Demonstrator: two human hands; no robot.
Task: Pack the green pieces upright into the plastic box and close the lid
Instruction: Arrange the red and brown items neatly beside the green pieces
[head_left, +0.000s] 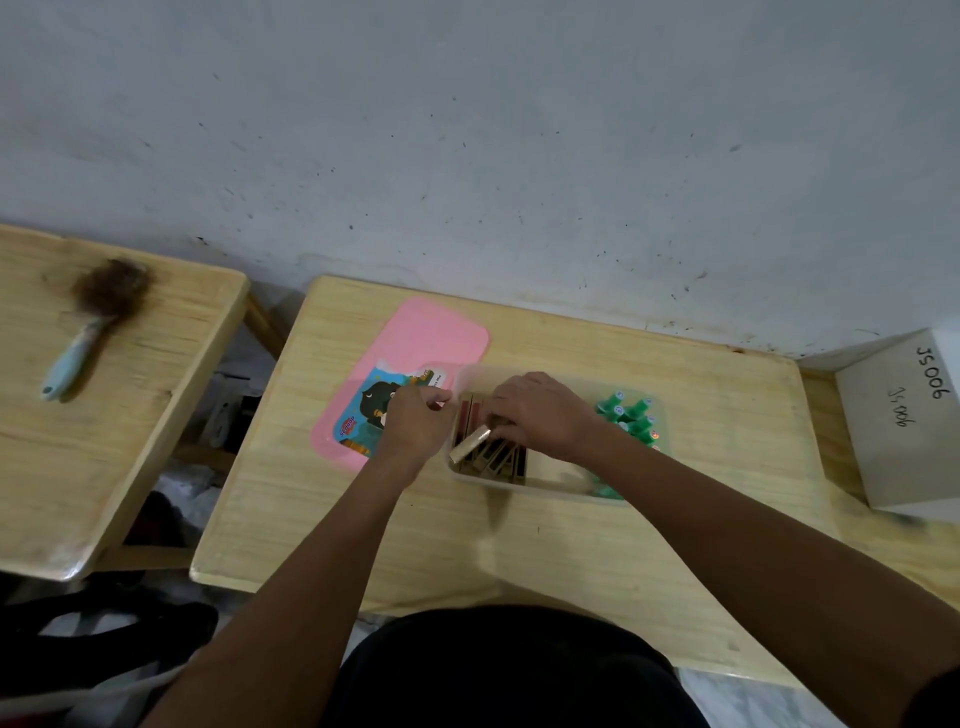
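Right grip (540, 415) curls onto the end of a tilted tan block (470, 442) inside the plastic box (519, 486), near the surface's (467, 545) far edge. Left grip (415, 423) curled at the box's left rim; hold unclear. Green pieces (631, 415) stand at its right end. Lid (431, 332) lies off, far left corner. Judged: packing partly done, closing outstanding.

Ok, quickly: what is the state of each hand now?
Left hand: fingers curled at the clear plastic box's rim; grip cannot be told.
Right hand: pinches the pale wooden block over the box.
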